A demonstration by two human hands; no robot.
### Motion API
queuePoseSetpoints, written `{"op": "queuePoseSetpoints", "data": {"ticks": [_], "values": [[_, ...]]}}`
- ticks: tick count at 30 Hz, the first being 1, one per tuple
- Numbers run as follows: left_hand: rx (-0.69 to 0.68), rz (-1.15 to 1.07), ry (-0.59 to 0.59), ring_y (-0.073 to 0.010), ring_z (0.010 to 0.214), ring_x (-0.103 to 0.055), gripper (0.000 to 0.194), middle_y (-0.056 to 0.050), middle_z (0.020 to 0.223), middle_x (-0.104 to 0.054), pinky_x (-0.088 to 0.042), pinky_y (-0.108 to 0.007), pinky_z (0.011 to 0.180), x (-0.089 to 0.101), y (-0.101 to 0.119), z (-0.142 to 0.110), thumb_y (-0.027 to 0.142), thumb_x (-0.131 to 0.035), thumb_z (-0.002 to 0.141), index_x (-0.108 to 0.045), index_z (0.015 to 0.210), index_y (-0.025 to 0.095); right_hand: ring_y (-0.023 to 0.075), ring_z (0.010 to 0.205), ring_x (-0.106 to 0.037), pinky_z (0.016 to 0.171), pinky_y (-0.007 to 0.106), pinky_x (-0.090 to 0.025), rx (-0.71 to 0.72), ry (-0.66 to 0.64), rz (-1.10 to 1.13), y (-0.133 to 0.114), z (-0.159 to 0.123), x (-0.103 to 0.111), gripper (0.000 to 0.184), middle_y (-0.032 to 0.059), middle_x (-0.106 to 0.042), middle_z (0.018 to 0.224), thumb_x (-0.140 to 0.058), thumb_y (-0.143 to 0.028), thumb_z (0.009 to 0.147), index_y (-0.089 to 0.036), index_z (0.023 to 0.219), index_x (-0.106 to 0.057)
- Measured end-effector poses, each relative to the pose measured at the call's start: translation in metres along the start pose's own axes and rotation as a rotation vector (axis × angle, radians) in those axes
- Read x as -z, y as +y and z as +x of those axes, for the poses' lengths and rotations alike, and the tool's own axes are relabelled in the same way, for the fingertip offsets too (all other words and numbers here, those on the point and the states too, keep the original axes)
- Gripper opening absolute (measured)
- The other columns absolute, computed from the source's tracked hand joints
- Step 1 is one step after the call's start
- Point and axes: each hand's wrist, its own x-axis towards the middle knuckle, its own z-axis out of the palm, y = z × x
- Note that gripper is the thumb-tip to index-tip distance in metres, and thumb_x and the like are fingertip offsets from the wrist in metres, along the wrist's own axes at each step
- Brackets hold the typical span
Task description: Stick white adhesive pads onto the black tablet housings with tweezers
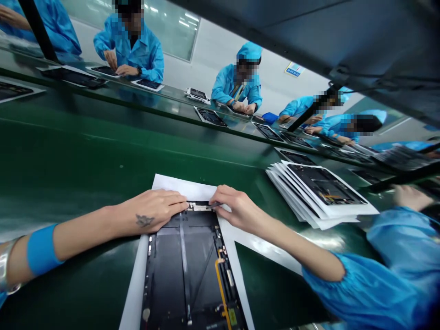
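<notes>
L hand [151,211], fingers pressed together, R hand [237,211], fingers pinching silver strip [201,207], at top edge of open tablet [182,270]; tablet stack [319,192] right of it on green worktop [68,156].

Matt black tablet housing [172,270] on white paper [175,188], glossy green workbench [85,151].

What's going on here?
A person is working at a green conveyor belt. Their left hand and right hand are at the top edge of an opened tablet, which lies on white paper, with fingers at a small metal strip. A stack of tablets on paper sits to the right. Co-workers in blue smocks handle similar tablets across the belt.
</notes>
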Motion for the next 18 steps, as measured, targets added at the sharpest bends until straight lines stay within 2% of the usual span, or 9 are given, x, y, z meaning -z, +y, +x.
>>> {"op": "queuePoseSetpoints", "data": {"ticks": [2,6,13,18], "values": [[-0.018,0.018,0.027,-0.0240,0.118,-0.061,0.041,-0.014,0.124,-0.066,-0.049,-0.036,0.101,-0.002,-0.001,0.000,0.002,-0.045,0.087,-0.061,0.124,0.010,0.0206,0.087,-0.059,0.076,0.034,-0.048,0.035,0.066,0.073,-0.004,-0.008,-0.009,0.023,0.0081,-0.063,0.091,-0.051,-0.010,0.091,-0.018,0.103,-0.068],[-0.024,0.041,0.045,-0.0250,0.119,-0.060,0.041,-0.014,0.125,-0.066,-0.049,-0.036,0.101,-0.005,-0.002,-0.003,0.003,-0.046,0.088,-0.060,0.125,0.009,0.0212,0.086,-0.059,0.076,0.036,-0.047,0.083,0.038,0.057,-0.008,-0.016,-0.018,0.031,0.0089,-0.060,0.093,-0.056,-0.016,0.093,-0.018,0.121,-0.067],[-0.029,0.053,0.023,-0.0254,0.119,-0.060,0.043,-0.014,0.127,-0.065,-0.050,-0.037,0.101,-0.003,-0.001,-0.003,0.002,-0.045,0.087,-0.059,0.127,0.008,0.0220,0.088,-0.060,0.077,0.036,-0.051,-0.045,0.061,0.133,0.000,-0.026,-0.008,0.023,0.0094,-0.063,0.093,-0.052,-0.018,0.096,-0.019,0.110,-0.071],[-0.029,0.068,0.034,-0.0258,0.115,-0.062,0.039,-0.014,0.123,-0.067,-0.052,-0.037,0.098,-0.001,0.000,-0.001,0.003,-0.044,0.089,-0.062,0.123,0.006,0.0219,0.088,-0.061,0.077,0.036,-0.052,0.041,0.056,0.147,0.003,-0.018,-0.010,0.027,0.0108,-0.064,0.094,-0.051,-0.017,0.096,-0.014,0.117,-0.068]]}}
